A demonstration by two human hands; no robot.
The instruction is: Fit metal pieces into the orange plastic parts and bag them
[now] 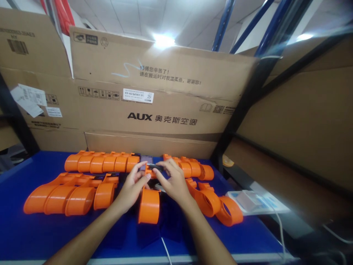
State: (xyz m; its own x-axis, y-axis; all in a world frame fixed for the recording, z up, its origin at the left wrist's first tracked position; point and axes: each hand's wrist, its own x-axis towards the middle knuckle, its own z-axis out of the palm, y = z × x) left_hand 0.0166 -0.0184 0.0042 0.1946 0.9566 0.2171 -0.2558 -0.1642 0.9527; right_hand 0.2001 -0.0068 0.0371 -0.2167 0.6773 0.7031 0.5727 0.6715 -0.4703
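Note:
Between my hands, over the middle of the blue table, is an orange plastic ring-shaped part with its wide loop hanging down. My left hand pinches its upper bracket from the left, thumb and fingers closed on it. In my right hand a small dark, slim piece is pinched against the top of that bracket; its exact kind is unclear. Behind the wrists, dark and grey items on the table are partly hidden.
Similar orange parts stand in rows at the back left, front left, back right and right. A white tray sits at the right edge. Cardboard walls the back; a white cable runs below my hands.

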